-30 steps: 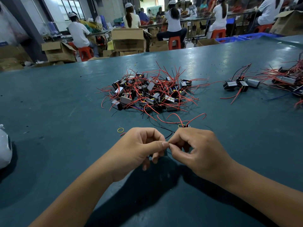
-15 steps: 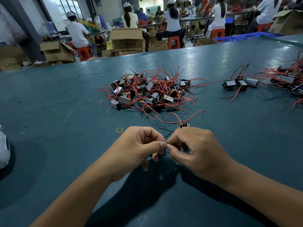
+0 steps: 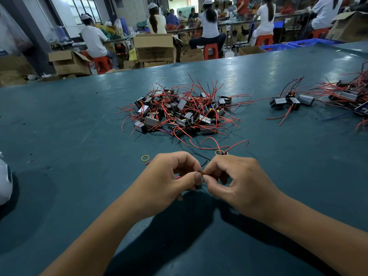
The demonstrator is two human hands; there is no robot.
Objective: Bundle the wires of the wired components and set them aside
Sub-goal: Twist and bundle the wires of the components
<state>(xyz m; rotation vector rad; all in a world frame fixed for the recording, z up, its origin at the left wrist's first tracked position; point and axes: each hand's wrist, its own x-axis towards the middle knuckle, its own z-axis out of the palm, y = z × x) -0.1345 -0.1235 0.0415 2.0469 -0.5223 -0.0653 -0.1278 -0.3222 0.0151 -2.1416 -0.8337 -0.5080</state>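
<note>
My left hand [image 3: 169, 180] and my right hand [image 3: 235, 182] meet fingertip to fingertip over the near part of the green table [image 3: 69, 136]. Both pinch thin red wire ends [image 3: 201, 175] between thumb and forefinger. A dark component under the fingers is mostly hidden. Its red wires [image 3: 223, 145] loop away toward the pile. A heap of small black and silver components with red wires [image 3: 179, 114] lies beyond the hands. A bundled group [image 3: 288, 101] sits to the right.
A yellow rubber band [image 3: 145, 157] lies left of my left hand, another [image 3: 219, 152] just above my right hand. More wired components [image 3: 354, 98] lie at the right edge. A white object [image 3: 5, 182] is at the left edge. People work behind the table among cardboard boxes [image 3: 154, 47].
Both hands stay in place; the fingertips have shifted slightly while working the pinched wire ends.
</note>
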